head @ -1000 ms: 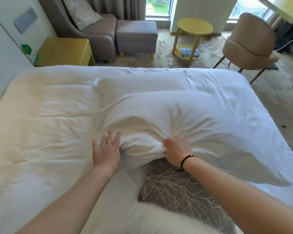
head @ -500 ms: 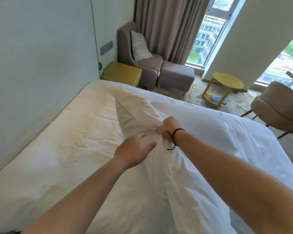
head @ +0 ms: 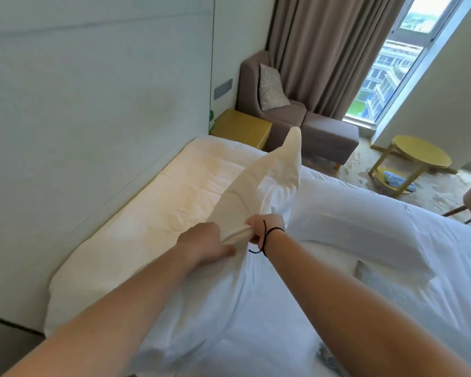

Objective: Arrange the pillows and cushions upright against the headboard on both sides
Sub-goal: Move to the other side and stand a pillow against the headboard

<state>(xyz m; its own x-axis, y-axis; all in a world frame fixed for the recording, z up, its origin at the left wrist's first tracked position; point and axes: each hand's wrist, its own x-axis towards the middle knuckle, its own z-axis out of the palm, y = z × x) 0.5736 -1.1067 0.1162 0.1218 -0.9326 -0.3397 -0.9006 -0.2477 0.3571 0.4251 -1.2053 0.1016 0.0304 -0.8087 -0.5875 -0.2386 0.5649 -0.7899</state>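
A white pillow (head: 267, 183) is lifted off the bed, standing on edge with its far corner pointing up. My left hand (head: 204, 242) and my right hand (head: 264, 225) both grip its upper edge close together. A second white pillow (head: 354, 227) lies flat on the bed to the right. A grey patterned cushion (head: 365, 270) peeks out from under that pillow, with another bit at the bottom right. The pale headboard panel (head: 93, 131) runs along the left, a short gap from the held pillow.
The white duvet (head: 152, 221) covers the bed beside the headboard. A yellow nightstand (head: 242, 127) stands past the bed's far corner. Beyond it are a grey armchair (head: 278, 115) with a cushion, a footstool (head: 329, 140), and a yellow round table (head: 416, 156).
I have lifted the top pillow off the bed by its edge and swung it left toward the headboard. My view has turned left, and the second pillow under it is now uncovered.
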